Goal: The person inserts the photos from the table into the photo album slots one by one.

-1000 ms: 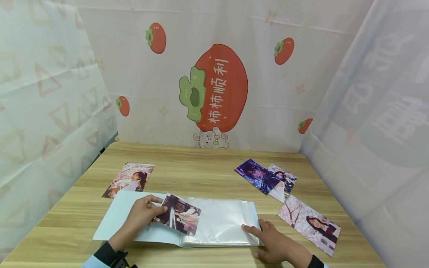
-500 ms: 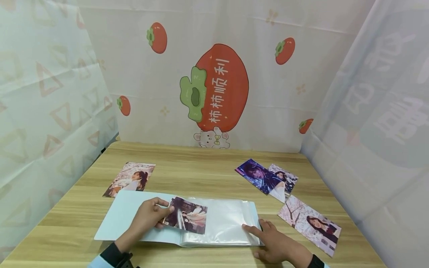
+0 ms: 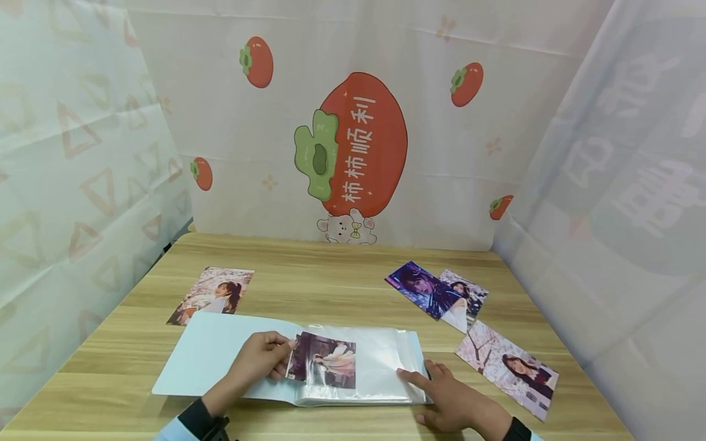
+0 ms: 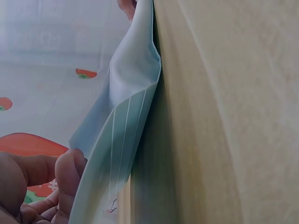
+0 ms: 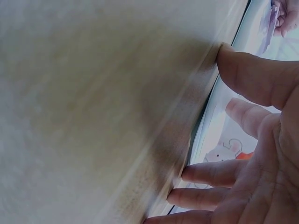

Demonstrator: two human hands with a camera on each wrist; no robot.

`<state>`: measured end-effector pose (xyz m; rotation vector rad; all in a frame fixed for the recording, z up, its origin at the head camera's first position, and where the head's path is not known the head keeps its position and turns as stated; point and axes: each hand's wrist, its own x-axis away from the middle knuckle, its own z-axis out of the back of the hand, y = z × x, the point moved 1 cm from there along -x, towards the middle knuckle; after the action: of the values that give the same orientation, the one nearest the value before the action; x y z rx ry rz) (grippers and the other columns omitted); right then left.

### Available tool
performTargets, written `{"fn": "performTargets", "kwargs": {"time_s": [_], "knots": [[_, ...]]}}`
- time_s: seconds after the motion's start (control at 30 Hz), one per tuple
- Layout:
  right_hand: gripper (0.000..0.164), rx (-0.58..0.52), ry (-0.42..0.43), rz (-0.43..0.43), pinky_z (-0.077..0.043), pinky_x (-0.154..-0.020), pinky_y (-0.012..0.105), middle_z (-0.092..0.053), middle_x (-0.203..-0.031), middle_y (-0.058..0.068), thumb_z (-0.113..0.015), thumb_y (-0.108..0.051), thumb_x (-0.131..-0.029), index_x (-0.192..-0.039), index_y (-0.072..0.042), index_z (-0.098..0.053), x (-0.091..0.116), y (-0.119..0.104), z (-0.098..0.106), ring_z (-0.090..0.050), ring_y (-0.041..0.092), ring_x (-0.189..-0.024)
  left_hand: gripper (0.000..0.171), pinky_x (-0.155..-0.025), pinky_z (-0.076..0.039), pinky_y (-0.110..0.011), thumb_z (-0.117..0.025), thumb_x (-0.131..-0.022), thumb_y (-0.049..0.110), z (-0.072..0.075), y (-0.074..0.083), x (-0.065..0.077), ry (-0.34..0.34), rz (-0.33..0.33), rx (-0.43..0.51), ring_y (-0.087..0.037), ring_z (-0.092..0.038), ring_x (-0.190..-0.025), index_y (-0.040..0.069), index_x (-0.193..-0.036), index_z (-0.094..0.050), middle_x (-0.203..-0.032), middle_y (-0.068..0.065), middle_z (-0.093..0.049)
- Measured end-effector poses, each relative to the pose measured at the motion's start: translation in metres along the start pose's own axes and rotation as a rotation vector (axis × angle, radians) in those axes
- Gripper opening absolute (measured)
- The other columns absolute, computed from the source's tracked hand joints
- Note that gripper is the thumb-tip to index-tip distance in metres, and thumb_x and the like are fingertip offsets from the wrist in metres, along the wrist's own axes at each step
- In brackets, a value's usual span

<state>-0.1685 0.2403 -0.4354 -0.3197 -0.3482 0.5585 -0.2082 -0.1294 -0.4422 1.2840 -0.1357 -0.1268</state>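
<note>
A pale blue photo album lies spread out on the table, its clear plastic sleeve page on the right. Between thumb and fingers my left hand pinches the left end of a photo showing a figure in pale pink dress. Much of that photo lies under the plastic of the sleeve, near the spine. My right hand rests at the album's right edge, its index finger touching the sleeve page. In the right wrist view, its fingers are spread out and fairly straight.
Beyond the album's left cover lies a blossom photo. To the right are a purple-blue photo overlapping another portrait photo, and a pink blossom photo. A printed curtain hangs behind the wooden table.
My left hand has moved right with the photo, which has levelled out and slid partly under the sleeve plastic. My right hand has stayed in place.
</note>
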Motion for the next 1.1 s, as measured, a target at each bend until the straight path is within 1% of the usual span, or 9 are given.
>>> {"fn": "performTargets", "kwargs": {"time_s": [0.13,0.27,0.47,0.63,0.8,0.93,1.0,1.1], "knots": [[0.068,-0.001,-0.002,0.001,-0.040,-0.079,0.064,-0.030,-0.133,0.038,-0.069,-0.031,-0.083,-0.142,-0.031,-0.037,0.000,0.000,0.000,-0.031,0.057,-0.118,0.022,-0.046,-0.051,-0.034,-0.061,-0.088,0.012,-0.004,0.001,0.000,-0.049,-0.023,0.000,-0.019,-0.059,-0.051,-0.008,-0.097,-0.063,-0.065,-0.007,-0.061],[0.068,0.003,-0.007,-0.005,-0.040,-0.079,0.065,-0.030,-0.133,0.038,-0.069,-0.031,-0.082,-0.142,-0.031,-0.037,0.000,0.000,0.000,-0.031,0.057,-0.117,0.025,-0.046,-0.051,-0.034,-0.062,-0.088,0.014,-0.008,0.004,0.000,-0.080,-0.037,0.005,-0.020,-0.059,-0.052,-0.009,-0.098,-0.063,-0.068,-0.007,-0.061],[0.068,0.000,-0.007,-0.002,-0.040,-0.079,0.064,-0.030,-0.133,0.038,-0.069,-0.031,-0.082,-0.142,-0.030,-0.037,0.000,0.000,0.001,-0.031,0.057,-0.117,0.025,-0.044,-0.048,-0.032,-0.062,-0.088,0.015,-0.016,0.009,0.000,-0.096,-0.035,-0.023,-0.021,-0.059,-0.052,-0.007,-0.099,-0.064,-0.069,-0.006,-0.062],[0.068,-0.006,-0.009,-0.003,-0.039,-0.079,0.065,-0.029,-0.134,0.038,-0.069,-0.031,-0.083,-0.142,-0.031,-0.037,0.000,0.000,0.001,-0.030,0.057,-0.118,0.028,-0.041,-0.045,-0.027,-0.062,-0.086,0.010,-0.022,0.009,-0.001,-0.113,-0.036,-0.044,-0.020,-0.061,-0.051,-0.011,-0.105,-0.062,-0.068,-0.006,-0.064],[0.067,-0.010,-0.003,-0.003,-0.039,-0.079,0.065,-0.029,-0.134,0.038,-0.069,-0.031,-0.083,-0.142,-0.031,-0.037,0.000,0.000,0.001,-0.030,0.057,-0.118,0.035,-0.047,-0.050,-0.031,-0.063,-0.081,0.001,-0.028,0.010,-0.002,-0.153,-0.049,0.010,-0.021,-0.062,-0.053,-0.017,-0.109,-0.055,-0.067,-0.010,-0.065],[0.067,-0.013,-0.003,-0.007,-0.039,-0.079,0.065,-0.029,-0.134,0.038,-0.069,-0.032,-0.083,-0.142,-0.031,-0.037,0.000,0.000,0.001,-0.030,0.057,-0.118,0.039,-0.051,-0.052,-0.033,-0.063,-0.075,-0.005,-0.030,0.010,-0.002,-0.176,-0.054,0.033,-0.020,-0.061,-0.053,-0.019,-0.110,-0.052,-0.065,-0.011,-0.064],[0.067,-0.016,-0.005,-0.012,-0.039,-0.079,0.065,-0.029,-0.134,0.038,-0.069,-0.032,-0.083,-0.142,-0.031,-0.037,0.000,0.000,0.001,-0.030,0.057,-0.118,0.040,-0.051,-0.052,-0.033,-0.064,-0.073,-0.006,-0.031,0.009,-0.003,-0.180,-0.061,0.017,-0.020,-0.061,-0.052,-0.018,-0.110,-0.052,-0.064,-0.010,-0.064],[0.067,-0.021,-0.012,-0.022,-0.040,-0.078,0.065,-0.029,-0.135,0.037,-0.068,-0.032,-0.083,-0.142,-0.032,-0.037,0.000,0.000,0.001,-0.030,0.056,-0.119,0.042,-0.050,-0.051,-0.033,-0.067,-0.074,-0.004,-0.030,0.010,-0.002,-0.168,-0.089,-0.042,-0.020,-0.060,-0.051,-0.016,-0.111,-0.052,-0.063,-0.008,-0.064]]}}
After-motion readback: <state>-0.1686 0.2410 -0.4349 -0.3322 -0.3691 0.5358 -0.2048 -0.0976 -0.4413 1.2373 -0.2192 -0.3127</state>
